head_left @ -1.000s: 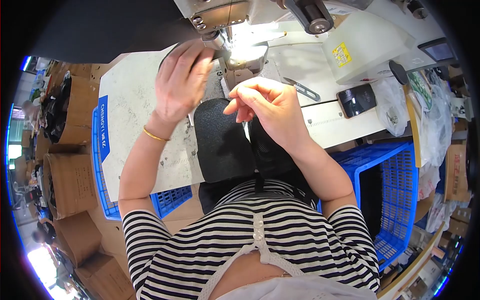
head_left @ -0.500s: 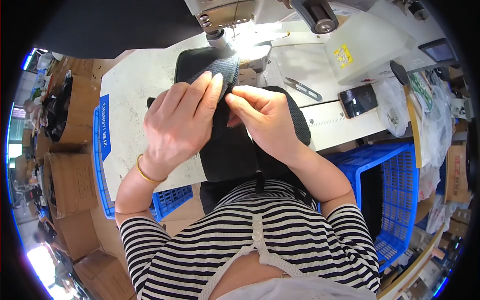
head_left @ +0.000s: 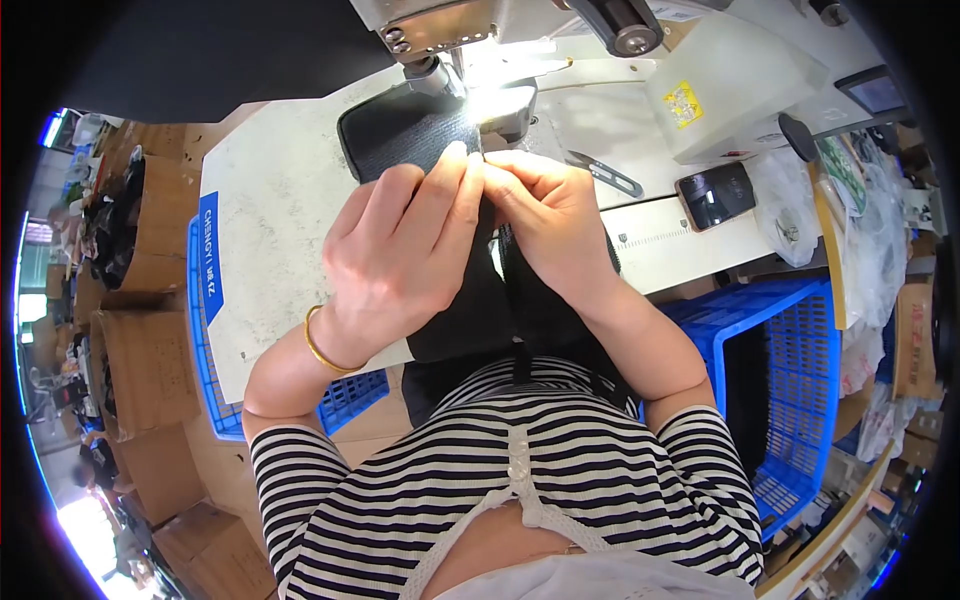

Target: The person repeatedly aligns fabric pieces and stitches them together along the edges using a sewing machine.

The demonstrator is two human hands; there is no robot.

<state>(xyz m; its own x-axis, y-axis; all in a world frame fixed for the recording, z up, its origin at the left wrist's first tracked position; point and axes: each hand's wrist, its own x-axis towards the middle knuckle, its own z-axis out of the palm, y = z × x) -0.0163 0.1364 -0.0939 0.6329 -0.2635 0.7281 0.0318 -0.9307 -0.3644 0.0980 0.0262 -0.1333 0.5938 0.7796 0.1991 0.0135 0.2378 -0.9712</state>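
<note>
A black fabric piece [head_left: 400,130] lies under the lit needle area of the sewing machine [head_left: 440,35]. My left hand [head_left: 410,235] has its fingers pressed together on the near edge of this piece. Touching it on the right, my right hand [head_left: 545,215] pinches the same edge between thumb and forefinger. The fingertips of both hands meet just below the needle area, where bright light washes out detail. More black fabric [head_left: 450,325] hangs below my hands over the table edge, partly hidden by them.
Right of the machine bed lie a small thread cutter [head_left: 610,177], a phone [head_left: 715,196] and a clear plastic bag [head_left: 785,215]. A blue crate [head_left: 715,330] stands at the lower right, another [head_left: 205,360] under the white table [head_left: 260,220]. Cardboard boxes [head_left: 145,365] stand at the left.
Both hands have come together at the fabric edge. The black piece was turned up between my hands half a second ago; now it lies flatter under the machine head.
</note>
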